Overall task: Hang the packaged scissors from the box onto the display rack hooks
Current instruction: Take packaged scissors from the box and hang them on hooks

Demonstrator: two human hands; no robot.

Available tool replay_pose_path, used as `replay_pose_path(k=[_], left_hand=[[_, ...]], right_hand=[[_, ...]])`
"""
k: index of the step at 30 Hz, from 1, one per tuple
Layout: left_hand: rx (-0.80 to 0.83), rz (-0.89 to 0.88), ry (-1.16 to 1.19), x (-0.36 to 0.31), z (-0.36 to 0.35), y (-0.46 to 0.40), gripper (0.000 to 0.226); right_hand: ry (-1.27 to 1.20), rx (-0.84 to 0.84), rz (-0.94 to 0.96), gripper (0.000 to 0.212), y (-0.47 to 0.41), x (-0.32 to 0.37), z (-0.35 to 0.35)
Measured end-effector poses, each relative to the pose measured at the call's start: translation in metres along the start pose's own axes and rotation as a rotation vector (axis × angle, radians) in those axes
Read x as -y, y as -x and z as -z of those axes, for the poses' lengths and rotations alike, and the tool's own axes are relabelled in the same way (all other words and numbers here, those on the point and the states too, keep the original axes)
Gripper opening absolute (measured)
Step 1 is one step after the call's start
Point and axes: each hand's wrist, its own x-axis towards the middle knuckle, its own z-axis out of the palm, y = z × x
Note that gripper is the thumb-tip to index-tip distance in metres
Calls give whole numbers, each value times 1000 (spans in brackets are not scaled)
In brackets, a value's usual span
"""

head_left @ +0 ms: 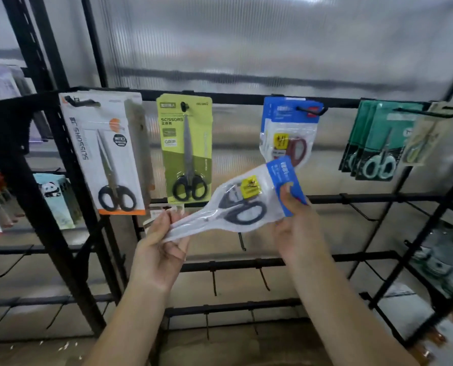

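while our right hand (pixel 295 220) pinches the blue header and our left hand (pixel 164 239) pinches the blade tip, the scissors pack (pixel 236 204) lies tilted, header nearest the blue-pack hook (pixel 311 110) above

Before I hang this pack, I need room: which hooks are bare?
Bare: the black lower-rail hooks beneath both hands. Crowded: the top rail, from the white-orange scissors card past the lime-green card and blue packs to the teal packs.
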Motion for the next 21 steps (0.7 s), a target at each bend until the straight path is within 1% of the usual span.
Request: replay_pose_path(k=[1, 2, 3, 4, 5, 6, 8, 10, 14, 17, 21], left_hand=[[60, -17, -74, 0, -1, 3, 9], [106, -36, -194, -1, -1, 4, 21], [132, -63, -326, 0, -1, 5, 25], [138, -105, -469, 2, -2, 5, 21], [137, -151, -626, 5, -6, 6, 12], [135, -209, -801, 8, -11, 6, 7], [157, -320, -1109, 15, -21, 4, 22], [200, -373, -1298, 21, -28, 3, 32], [246, -404, -1499, 28, -35, 1, 31], [258, -411, -1551, 32, -36, 3, 29], [259, -414, -1606, 35, -36, 5, 29]], right_hand=[[14, -29, 50, 47, -8, 15, 1], [33, -64, 84, 35, -15, 30, 1], [70, -107, 122, 22, -20, 44, 0], [142, -143, 181, 9, -26, 56, -1], [255, -161, 255, 4, -30, 65, -3], [379, -161, 323, 7, -35, 72, -4], [558, -143, 439, 14, -44, 84, -7], [629, -135, 528, 19, -52, 94, -10], [682, -71, 635, 22, -58, 98, -8], [604, -90, 633, 24, -59, 101, -4], [592, -93, 596, 24, -65, 106, -9]])
